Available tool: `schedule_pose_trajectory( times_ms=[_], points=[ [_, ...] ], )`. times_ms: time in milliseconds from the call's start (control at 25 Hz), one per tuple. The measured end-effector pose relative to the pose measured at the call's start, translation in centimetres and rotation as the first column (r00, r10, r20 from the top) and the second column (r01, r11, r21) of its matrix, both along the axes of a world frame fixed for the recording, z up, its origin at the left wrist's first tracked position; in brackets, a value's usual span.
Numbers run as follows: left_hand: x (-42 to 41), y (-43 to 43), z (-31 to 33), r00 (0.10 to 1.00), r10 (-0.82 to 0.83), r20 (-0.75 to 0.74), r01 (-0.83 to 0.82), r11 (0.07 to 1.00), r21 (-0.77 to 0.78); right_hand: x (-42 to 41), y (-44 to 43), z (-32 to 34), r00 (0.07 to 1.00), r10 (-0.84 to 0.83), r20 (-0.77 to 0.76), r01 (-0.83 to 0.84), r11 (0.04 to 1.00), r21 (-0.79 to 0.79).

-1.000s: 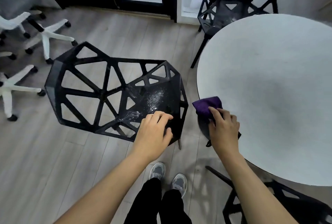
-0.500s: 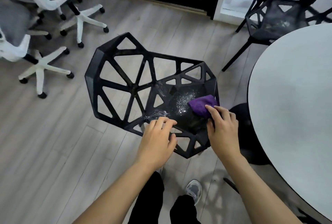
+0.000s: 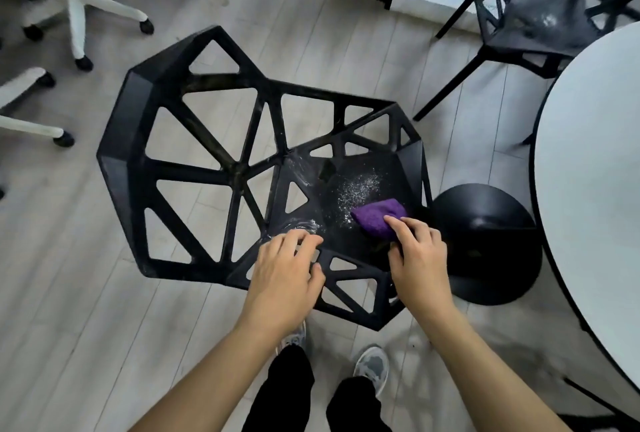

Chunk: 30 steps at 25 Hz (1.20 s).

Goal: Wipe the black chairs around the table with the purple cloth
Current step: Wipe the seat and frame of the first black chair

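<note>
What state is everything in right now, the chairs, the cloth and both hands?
Near black lattice plastic chair: upright, white dust on seat.
Purple cloth: bunched, on the seat beside the dust.
Right hand: holds the cloth against the seat.
Left hand: rests on the seat's front edge.
Far black lattice chair: upright, seat dusty.

No readable text, labels, brands or nos. anywhere in view.
</note>
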State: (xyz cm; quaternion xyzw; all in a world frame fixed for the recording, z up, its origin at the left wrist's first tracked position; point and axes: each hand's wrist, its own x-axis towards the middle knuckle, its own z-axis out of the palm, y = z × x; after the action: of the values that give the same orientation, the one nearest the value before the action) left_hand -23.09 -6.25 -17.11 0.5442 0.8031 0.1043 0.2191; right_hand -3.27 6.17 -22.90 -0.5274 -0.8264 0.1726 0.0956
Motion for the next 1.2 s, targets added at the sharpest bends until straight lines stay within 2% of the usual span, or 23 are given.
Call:
schedule_pose_trajectory(
  times_ms=[400, 640, 840, 1000, 1200],
  points=[
    [0.7, 3.5, -10.1, 0.998, -0.059, -0.033, 0.057, 0.996, -0.066, -1.7, 6.4, -9.2, 1.000, -0.013, 0.003, 0.013, 1.000, 0.019],
    [1.5, 4.4, -15.0, 0.993, -0.115, -0.033, 0.105, 0.972, -0.210, -3.7, 13.4, -12.9, 1.000, -0.004, -0.002, 0.004, 0.994, 0.110],
    [0.5, 4.1, -15.9, 0.993, -0.106, -0.051, 0.088, 0.956, -0.280, -6.0, 15.2, -14.3, 0.999, 0.038, -0.020, -0.035, 0.988, 0.152],
    [-1.9, 4.0, -15.8, 0.987, -0.077, -0.143, 0.035, 0.962, -0.272, -6.6, 15.5, -15.8, 0.999, 0.043, 0.025, -0.047, 0.984, 0.170],
    [-3.0, 4.8, -16.3, 0.983, -0.100, -0.152, 0.065, 0.973, -0.222, -6.3, 15.7, -17.8, 0.992, 0.072, 0.100, -0.091, 0.976, 0.198]
  ],
)
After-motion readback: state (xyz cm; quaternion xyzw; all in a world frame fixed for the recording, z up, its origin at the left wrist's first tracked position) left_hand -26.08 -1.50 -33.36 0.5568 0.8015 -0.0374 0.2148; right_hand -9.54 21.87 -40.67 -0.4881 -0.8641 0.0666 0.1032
